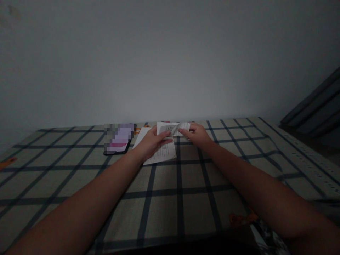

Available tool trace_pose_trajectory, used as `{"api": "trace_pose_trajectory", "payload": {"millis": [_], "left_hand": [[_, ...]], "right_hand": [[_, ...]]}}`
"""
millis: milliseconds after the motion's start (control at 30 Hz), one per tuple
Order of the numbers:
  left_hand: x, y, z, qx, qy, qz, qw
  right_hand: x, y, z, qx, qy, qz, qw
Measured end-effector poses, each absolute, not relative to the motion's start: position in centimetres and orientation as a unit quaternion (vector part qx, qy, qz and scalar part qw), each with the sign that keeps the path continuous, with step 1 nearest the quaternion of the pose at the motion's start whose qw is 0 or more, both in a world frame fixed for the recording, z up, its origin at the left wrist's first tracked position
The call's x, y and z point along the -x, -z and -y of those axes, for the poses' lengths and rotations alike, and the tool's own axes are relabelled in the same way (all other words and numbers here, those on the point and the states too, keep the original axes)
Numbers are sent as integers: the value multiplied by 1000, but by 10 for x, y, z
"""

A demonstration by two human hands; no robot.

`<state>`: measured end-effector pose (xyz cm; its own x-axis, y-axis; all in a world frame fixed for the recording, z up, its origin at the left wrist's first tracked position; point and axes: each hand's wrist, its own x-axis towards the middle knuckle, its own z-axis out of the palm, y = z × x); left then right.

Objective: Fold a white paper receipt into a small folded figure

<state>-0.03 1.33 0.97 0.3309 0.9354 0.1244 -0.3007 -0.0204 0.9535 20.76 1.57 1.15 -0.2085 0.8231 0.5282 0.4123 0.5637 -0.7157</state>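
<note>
Both my arms reach forward over a checked cloth [186, 198] with dark grid lines. My left hand [152, 143] and my right hand [198, 134] pinch the two ends of a small printed paper slip [172, 127], held just above the cloth near the wall. Under my left hand lies a white printed sheet [163, 154], flat on the cloth. Both hands are closed on the slip.
A dark phone with a lit screen [118, 140] lies left of the papers. A plain pale wall [170, 60] rises right behind them. Small orange marks dot the cloth. A dark slanted object [316, 109] stands at the far right.
</note>
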Motion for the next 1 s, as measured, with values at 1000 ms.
{"api": "trace_pose_trajectory", "payload": {"millis": [1000], "left_hand": [[1,-5,-15,-509,-471,-310,650]], "right_hand": [[-201,-5,-24,390,-444,606,532]]}}
